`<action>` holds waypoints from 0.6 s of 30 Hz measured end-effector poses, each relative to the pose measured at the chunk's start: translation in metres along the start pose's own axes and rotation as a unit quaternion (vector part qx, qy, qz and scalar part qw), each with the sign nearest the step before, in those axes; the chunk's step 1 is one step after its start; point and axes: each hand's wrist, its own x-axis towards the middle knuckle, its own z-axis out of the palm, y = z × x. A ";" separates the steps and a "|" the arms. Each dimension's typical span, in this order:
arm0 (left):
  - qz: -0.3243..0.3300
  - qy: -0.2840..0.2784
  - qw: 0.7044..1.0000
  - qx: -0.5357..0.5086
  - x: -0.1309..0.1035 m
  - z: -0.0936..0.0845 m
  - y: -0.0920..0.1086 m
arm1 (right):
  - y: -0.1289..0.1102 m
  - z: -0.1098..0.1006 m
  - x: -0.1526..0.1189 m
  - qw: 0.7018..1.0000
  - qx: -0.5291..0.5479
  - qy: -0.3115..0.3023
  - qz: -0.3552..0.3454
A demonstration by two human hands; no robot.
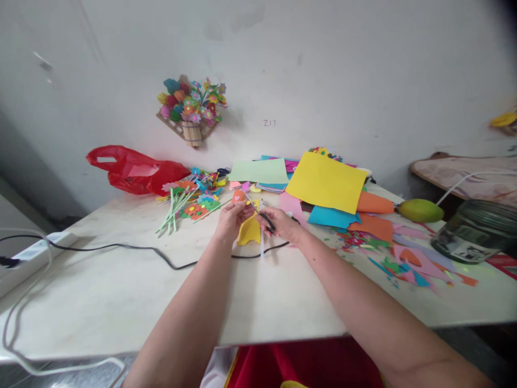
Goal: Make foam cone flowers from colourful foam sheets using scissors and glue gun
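My right hand [283, 223] is closed round scissors [266, 221] with black handles, their blades pointing away and left toward my other hand. My left hand [233, 216] is pinched beside the blades; what its fingers hold is too small to tell. A yellow foam sheet scrap [249, 233] with cut edges lies on the table just below both hands. Beyond the left fingertips lies an orange piece [238, 196] bearing a pink heart shape. A narrow whitish strip [262, 245] stretches under the scissors toward me.
Foam flowers and pale green sticks [173, 213] lie left, near a red plastic bag [137, 170]. Coloured sheets [327, 182] are piled behind and right, with scraps [407, 267] and a glass jar [476, 231] farther right. A black cable [157, 250] crosses the white table [266, 307].
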 end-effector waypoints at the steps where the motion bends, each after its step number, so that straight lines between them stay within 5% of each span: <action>1: 0.001 0.001 1.000 0.000 0.000 0.000 0.000 | -0.001 0.000 -0.001 1.000 0.001 0.000 -0.001; 10: 0.003 0.001 1.000 0.005 -0.002 0.001 0.002 | 0.000 0.000 0.002 1.000 0.009 0.013 0.001; 13: 0.000 -0.005 1.000 0.002 -0.003 0.002 0.003 | -0.001 -0.008 0.005 0.995 -0.031 0.089 0.010; 15: -0.003 -0.007 1.000 -0.001 -0.004 0.002 0.003 | -0.002 -0.019 0.005 0.974 -0.121 0.189 0.020; 18: -0.010 -0.013 1.000 0.005 -0.003 0.002 0.003 | -0.002 -0.039 0.002 0.877 -0.372 0.302 0.035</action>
